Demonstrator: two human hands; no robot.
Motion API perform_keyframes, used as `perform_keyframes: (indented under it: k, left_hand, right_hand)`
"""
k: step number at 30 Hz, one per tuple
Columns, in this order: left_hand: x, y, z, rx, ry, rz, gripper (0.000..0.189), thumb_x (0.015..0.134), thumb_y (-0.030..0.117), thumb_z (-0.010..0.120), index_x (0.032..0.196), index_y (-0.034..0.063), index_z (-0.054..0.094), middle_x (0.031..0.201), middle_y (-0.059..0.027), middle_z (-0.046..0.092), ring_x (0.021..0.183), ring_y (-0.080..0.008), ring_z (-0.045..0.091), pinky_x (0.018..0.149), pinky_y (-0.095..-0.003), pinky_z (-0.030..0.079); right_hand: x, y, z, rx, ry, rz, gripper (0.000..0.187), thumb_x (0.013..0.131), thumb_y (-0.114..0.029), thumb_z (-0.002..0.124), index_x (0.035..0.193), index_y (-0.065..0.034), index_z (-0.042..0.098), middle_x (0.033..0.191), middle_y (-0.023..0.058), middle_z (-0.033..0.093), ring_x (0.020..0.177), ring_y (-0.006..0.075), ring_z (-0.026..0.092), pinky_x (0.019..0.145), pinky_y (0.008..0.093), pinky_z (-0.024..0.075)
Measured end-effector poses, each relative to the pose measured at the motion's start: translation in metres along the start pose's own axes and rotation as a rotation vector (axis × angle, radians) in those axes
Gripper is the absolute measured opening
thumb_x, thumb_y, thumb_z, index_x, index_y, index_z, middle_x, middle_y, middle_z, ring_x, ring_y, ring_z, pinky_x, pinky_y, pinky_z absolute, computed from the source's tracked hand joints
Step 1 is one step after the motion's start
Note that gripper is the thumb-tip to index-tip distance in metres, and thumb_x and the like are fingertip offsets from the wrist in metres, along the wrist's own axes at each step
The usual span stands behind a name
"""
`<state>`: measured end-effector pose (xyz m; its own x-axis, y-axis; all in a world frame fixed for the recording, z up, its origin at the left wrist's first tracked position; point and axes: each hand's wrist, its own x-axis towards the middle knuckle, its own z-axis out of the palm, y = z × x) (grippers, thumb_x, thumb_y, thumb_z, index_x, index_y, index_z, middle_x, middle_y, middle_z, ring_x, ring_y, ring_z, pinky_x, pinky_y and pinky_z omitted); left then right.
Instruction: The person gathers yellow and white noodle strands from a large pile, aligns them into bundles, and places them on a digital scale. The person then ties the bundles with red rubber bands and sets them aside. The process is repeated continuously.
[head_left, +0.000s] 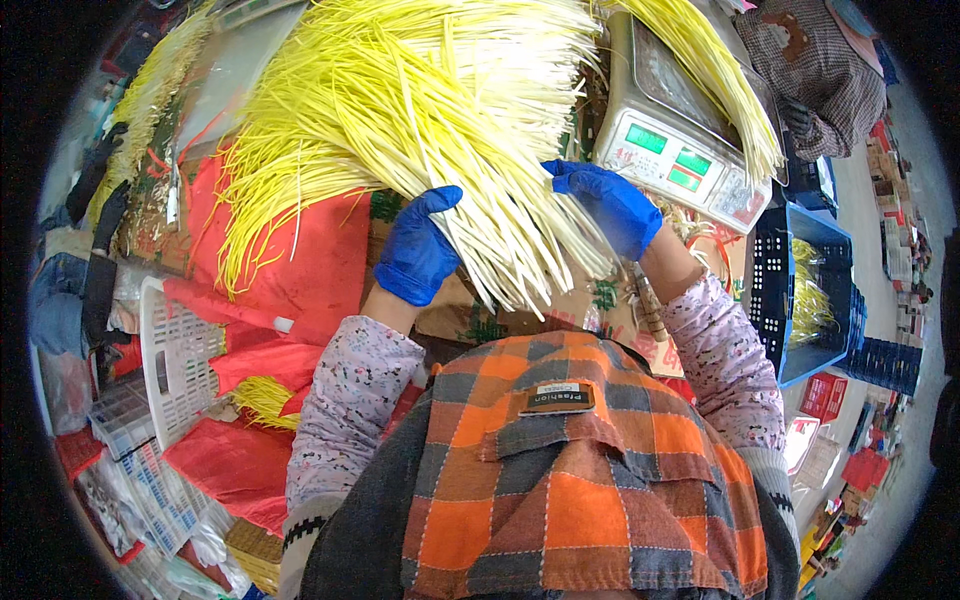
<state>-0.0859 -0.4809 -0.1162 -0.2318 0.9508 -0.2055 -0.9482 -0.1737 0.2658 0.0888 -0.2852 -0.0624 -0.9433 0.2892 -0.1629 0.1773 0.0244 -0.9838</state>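
Between my two blue-gloved hands is a bundle of yellow chives (487, 187), its pale cut ends pointing down towards me and its yellow leaf tips spread to the left. My left hand (420, 247) grips the left side, thumb over the stalks. At the right edge my right hand (611, 206) is closed around the stalks and slightly blurred. Behind the bundle lies a larger heap of yellow chives (510, 45). Close to my right wrist a wooden-handled tool, apparently a knife (651, 307), rests on printed cardboard (540, 319).
Beyond my right hand stands a digital scale (675, 161) with more chives (727, 90) on its pan. A blue plastic crate (780, 300) is at right. Red cloth (300, 247) covers the left side by a white basket (176, 360). Other people work at both sides.
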Motion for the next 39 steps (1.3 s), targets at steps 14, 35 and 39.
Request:
perform_keyframes:
  k: [14, 35, 39]
  left_hand:
    - [0.007, 0.0, -0.012, 0.112, 0.049, -0.017, 0.061, 0.087, 0.007, 0.06, 0.145, -0.0011, 0.041, 0.14, -0.0217, 0.054, 0.127, -0.0368, 0.055, 0.109, -0.053, 0.043]
    - [0.007, -0.002, 0.023, 0.054, 0.122, 0.016, 0.048, 0.099, 0.021, 0.056, 0.141, 0.0, 0.048, 0.137, -0.0205, 0.057, 0.128, -0.0361, 0.054, 0.111, -0.0523, 0.041]
    - [0.016, -0.01, 0.036, 0.146, 0.122, 0.032, 0.061, 0.103, 0.039, 0.051, 0.145, -0.0037, 0.042, 0.14, -0.0201, 0.055, 0.129, -0.0321, 0.053, 0.113, -0.0468, 0.04]
  right_hand:
    - [0.001, -0.028, 0.031, 0.143, 0.044, 0.264, 0.075, 0.089, -0.031, 0.077, 0.146, 0.0017, 0.043, 0.138, 0.0115, 0.057, 0.123, 0.0172, 0.055, 0.106, 0.0308, 0.042]
    - [0.006, -0.008, 0.024, 0.027, -0.006, 0.118, 0.067, 0.085, -0.022, 0.076, 0.14, 0.0061, 0.05, 0.128, 0.0164, 0.064, 0.116, 0.0218, 0.059, 0.104, 0.0328, 0.0435]
    - [-0.012, -0.021, 0.059, -0.709, 0.067, -0.072, 0.081, 0.088, -0.025, 0.07, 0.151, 0.0047, 0.029, 0.138, 0.0324, 0.051, 0.118, 0.0445, 0.059, 0.1, 0.0411, 0.0487]
